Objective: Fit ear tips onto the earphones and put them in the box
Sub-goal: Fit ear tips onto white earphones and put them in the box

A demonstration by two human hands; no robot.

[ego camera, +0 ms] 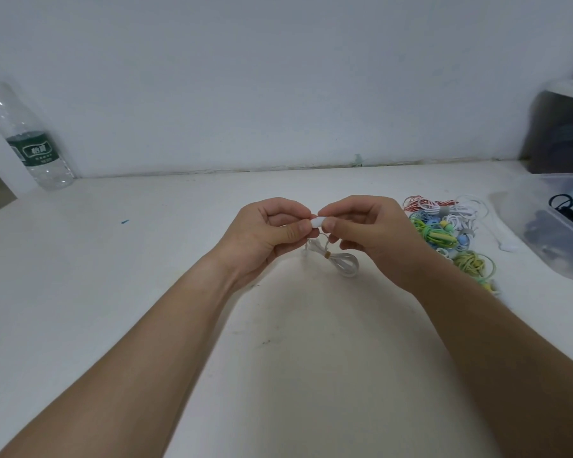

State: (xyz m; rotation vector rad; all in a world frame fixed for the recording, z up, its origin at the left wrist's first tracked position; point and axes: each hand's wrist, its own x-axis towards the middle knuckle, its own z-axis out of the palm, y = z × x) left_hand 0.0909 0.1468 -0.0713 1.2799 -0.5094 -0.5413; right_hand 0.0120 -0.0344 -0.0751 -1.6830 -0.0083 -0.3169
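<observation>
Above the middle of the white table, my left hand (268, 233) and my right hand (364, 229) meet fingertip to fingertip. Between them they pinch a small white earbud piece (317, 222); whether it is the bud or an ear tip I cannot tell. Its white cable (339, 262), coiled and bound with a small tie, hangs down from the hands to the table. A clear plastic box (556, 239) with dark earphones inside stands at the right edge.
A heap of bundled earphones (444, 229) in red, green, blue, yellow and white lies right of my right hand. A clear water bottle (30, 140) stands at the back left by the wall. A dark bin (556, 133) stands at the back right.
</observation>
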